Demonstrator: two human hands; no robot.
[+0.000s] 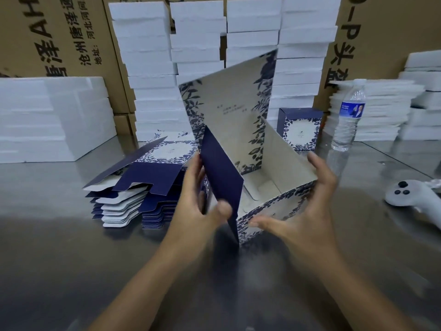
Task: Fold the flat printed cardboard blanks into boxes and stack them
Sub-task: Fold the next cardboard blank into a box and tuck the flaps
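Two bare forearms reach in from the near edge of the steel table (71, 259) and meet around a half-formed box (274, 206) that stands open-topped at the middle of it. The left hand (202, 206) is turned palm inward. Its thumb lies across the front of a navy flap (222, 168) that rises at the box's left side, and its fingers are curled behind, so the flap is pinched between them. The right hand (305, 201) is spread wide around the box's near right corner: the thumb presses the leaf-printed front wall low down, and the fingers reach up and hook over the rim of the right wall, gripping the box between them. Both wrists are bent slightly back, with the elbows out of sight below. A tall lid panel (233, 96), pale inside with blue foliage along its edges, stands up from the far wall and leans a little to the left. Just beside the left hand, a pile of flat blanks (143, 187) lies on the table. One finished box (300, 127) sits farther back, near a water bottle (348, 115). A white controller (410, 194) lies off to the right. Behind it all, stacks of white foam slabs (152, 68) stand against brown cartons (59, 32).
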